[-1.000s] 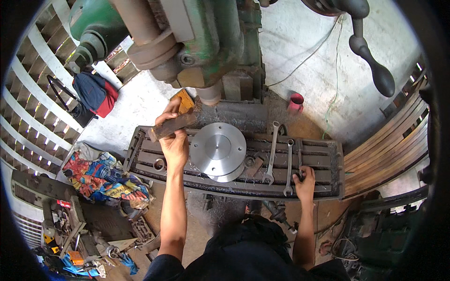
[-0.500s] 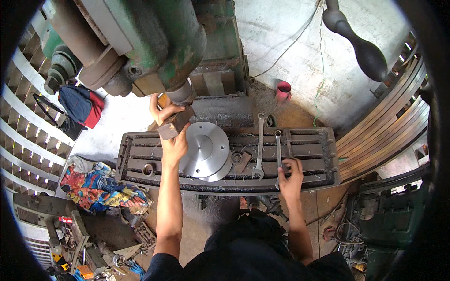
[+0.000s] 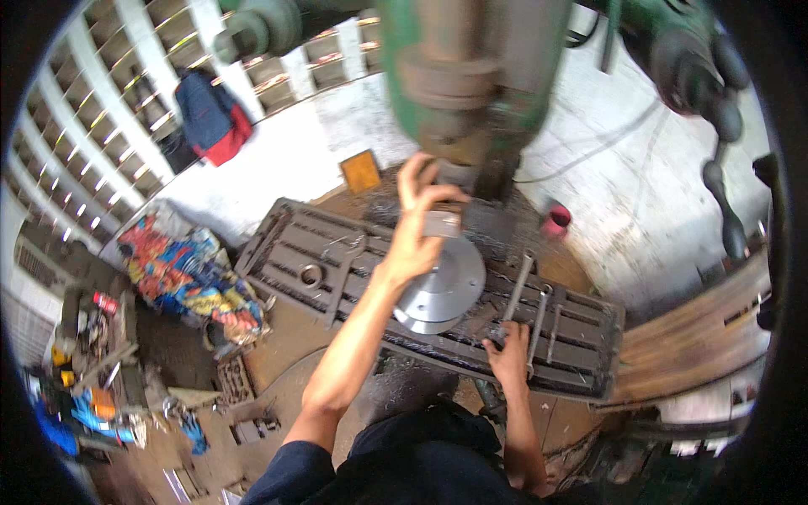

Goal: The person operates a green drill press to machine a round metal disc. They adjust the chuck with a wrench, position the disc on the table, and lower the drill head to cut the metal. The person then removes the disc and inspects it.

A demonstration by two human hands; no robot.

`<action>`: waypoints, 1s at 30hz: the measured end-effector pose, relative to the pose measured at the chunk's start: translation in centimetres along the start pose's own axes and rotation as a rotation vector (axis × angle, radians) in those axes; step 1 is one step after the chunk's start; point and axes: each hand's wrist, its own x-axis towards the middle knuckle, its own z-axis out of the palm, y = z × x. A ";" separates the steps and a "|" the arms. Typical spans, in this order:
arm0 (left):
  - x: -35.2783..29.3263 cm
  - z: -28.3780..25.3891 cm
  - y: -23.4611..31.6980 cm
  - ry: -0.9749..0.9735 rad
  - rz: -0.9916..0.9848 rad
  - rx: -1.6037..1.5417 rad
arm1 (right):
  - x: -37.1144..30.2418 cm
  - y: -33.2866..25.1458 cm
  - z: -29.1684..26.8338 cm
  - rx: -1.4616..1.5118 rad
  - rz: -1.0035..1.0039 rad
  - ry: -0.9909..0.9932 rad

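Note:
My left hand (image 3: pixel 412 240) is raised above the round steel disc (image 3: pixel 444 290), close under the drilling machine's spindle. Its fingers are curled round a small metal block (image 3: pixel 442 224), partly hidden by the hand and blurred. The flanged disc lies on the slotted machine table (image 3: pixel 383 332). My right hand (image 3: pixel 510 364) is low over the table's right half, its fingers closed at the lower end of a wrench (image 3: pixel 518 286). A second wrench (image 3: pixel 539 324) lies just to the right of that hand.
The green machine head (image 3: pixel 459 76) hangs over the far side, with dark handles (image 3: pixel 725 194) at the right. A metal ring (image 3: pixel 311 274) sits on the table's left part. Beyond it are a yellow-orange square (image 3: pixel 360 172) and a red cup (image 3: pixel 555 220). Colourful cloth (image 3: pixel 189 269) lies left.
The view has turned, so the table now slants down to the right. My right hand has shifted from the right-hand wrench to the left-hand one. My left hand still holds the block.

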 end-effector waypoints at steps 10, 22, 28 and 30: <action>0.2 -0.6 -1.1 -0.032 0.177 0.264 | -0.1 0.2 -0.8 0.005 0.144 -0.137; 0.1 0.5 -0.6 0.007 0.181 0.342 | 1.6 1.0 -0.4 -0.033 0.097 -0.107; 0.2 0.5 -1.6 0.036 0.228 0.282 | 2.9 3.0 -1.4 0.362 0.462 -0.185; 0.3 0.6 -1.6 0.065 0.224 0.299 | 3.0 3.8 -2.1 0.465 0.519 -0.169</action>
